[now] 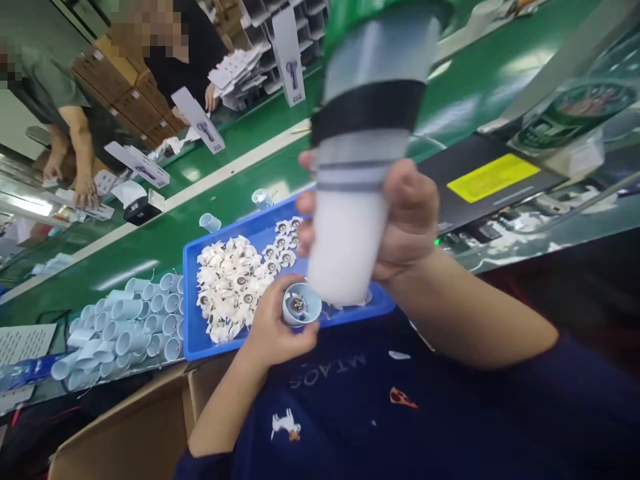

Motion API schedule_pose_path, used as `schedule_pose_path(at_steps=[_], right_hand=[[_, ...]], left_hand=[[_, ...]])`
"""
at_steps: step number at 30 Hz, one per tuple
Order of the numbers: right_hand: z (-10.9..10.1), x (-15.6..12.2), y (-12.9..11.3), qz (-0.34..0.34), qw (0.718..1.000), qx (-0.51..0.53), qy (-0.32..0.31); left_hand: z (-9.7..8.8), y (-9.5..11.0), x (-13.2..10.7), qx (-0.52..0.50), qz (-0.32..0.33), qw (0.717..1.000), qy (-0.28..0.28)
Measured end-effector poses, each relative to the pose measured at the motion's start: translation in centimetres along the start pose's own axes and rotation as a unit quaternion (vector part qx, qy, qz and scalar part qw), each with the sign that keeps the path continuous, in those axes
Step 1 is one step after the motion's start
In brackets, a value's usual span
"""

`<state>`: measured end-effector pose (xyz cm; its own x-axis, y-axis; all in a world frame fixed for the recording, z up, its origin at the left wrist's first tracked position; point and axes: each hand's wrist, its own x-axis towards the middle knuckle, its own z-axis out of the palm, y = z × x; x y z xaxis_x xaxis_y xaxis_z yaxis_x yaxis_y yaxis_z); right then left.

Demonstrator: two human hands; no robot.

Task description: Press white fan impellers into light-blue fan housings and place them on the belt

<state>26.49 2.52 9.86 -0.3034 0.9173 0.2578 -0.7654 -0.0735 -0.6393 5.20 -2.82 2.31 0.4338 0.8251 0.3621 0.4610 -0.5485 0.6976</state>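
a: wht's in the hands rn?
b: r hand (pixel 407 220) has a grey-and-white plastic housing (pixel 347 240) w/ a black band, grip clamped round its white end, held up over the blue tray (pixel 190 300). l hand (pixel 273 327) has its grip clamped on a small pale cup (pixel 301 304) w/ a dark centre piece inside, also over the tray.
a: how far along?
b: can't say exactly. housing + cup are apart, not joined. lots left tho: tray's heaped w/ white finned parts (pixel 230 287), & a big pile of pale blue cups (pixel 125 327) lies beside it on the green table (pixel 150 260).
a: anyone else nearby?
b: yep, a co-worker's hand (pixel 86 192) across the table, resting on a white box (pixel 93 210).
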Motion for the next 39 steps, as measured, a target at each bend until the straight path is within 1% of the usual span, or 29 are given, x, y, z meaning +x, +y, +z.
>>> schedule_pose_path(at_steps=[1, 3, 6, 9, 13, 15, 17, 20, 22, 25, 27, 31, 33, 35, 37, 39], right_hand=[[0.9, 0.5, 0.8, -0.007, 1.0, 0.006, -0.015], [2.1, 0.8, 2.4, -0.025, 1.0, 0.005, -0.018], [2.8, 0.4, 3.8, -0.035, 0.999, -0.003, -0.011], [3.2, -0.4, 3.9, -0.036, 0.999, -0.031, -0.001], [3.5, -1.0, 3.5, -0.06, 0.997, -0.054, 0.009], [3.3, -1.2, 3.6, -0.054, 0.996, -0.061, 0.019], [3.1, -1.4, 3.7, -0.058, 0.996, -0.067, 0.012], [2.7, -1.5, 4.0, -0.077, 0.995, -0.067, -0.021], [2.8, -1.4, 4.0, -0.076, 0.995, -0.058, -0.022], [3.2, -1.2, 4.0, -0.062, 0.997, -0.045, 0.005], [3.5, -1.0, 4.1, -0.057, 0.997, -0.041, 0.027], [3.4, -0.8, 4.7, -0.081, 0.995, -0.046, 0.035], [3.1, -0.7, 4.6, -0.096, 0.993, -0.055, 0.038], [2.9, -0.5, 3.9, -0.103, 0.99, -0.072, 0.059], [2.6, -0.3, 2.9, -0.118, 0.983, -0.099, 0.102], [2.0, -0.2, 1.8, -0.13, 0.971, -0.122, 0.158]], left_hand=[[0.2, 0.2, -0.1, -0.011, 0.008, 1.0, 0.01], [0.1, 0.6, 0.0, -0.015, 0.006, 1.0, 0.009], [-0.6, 1.3, 0.0, 0.008, 0.012, 1.0, 0.01], [-0.9, 1.9, 0.1, 0.024, 0.037, 0.999, 0.028], [-0.4, 2.3, 0.3, 0.032, 0.071, 0.996, 0.046], [-0.1, 2.3, 0.4, 0.03, 0.082, 0.995, 0.054], [0.1, 2.3, 0.4, 0.025, 0.091, 0.993, 0.064], [0.1, 2.2, 0.3, 0.021, 0.101, 0.992, 0.072], [0.1, 2.1, 0.2, 0.02, 0.099, 0.992, 0.071], [0.0, 1.9, 0.0, 0.01, 0.086, 0.994, 0.069], [0.0, 1.8, -0.2, 0.003, 0.065, 0.996, 0.061], [0.0, 1.3, -0.5, -0.021, 0.017, 0.999, 0.028], [-0.1, 0.8, -0.5, -0.016, 0.023, 0.999, 0.027], [-0.3, -0.1, -0.5, 0.014, 0.045, 0.998, 0.04], [-0.7, -1.1, -0.7, 0.035, 0.066, 0.996, 0.056], [-1.4, -2.0, -1.0, 0.025, 0.079, 0.994, 0.075]])
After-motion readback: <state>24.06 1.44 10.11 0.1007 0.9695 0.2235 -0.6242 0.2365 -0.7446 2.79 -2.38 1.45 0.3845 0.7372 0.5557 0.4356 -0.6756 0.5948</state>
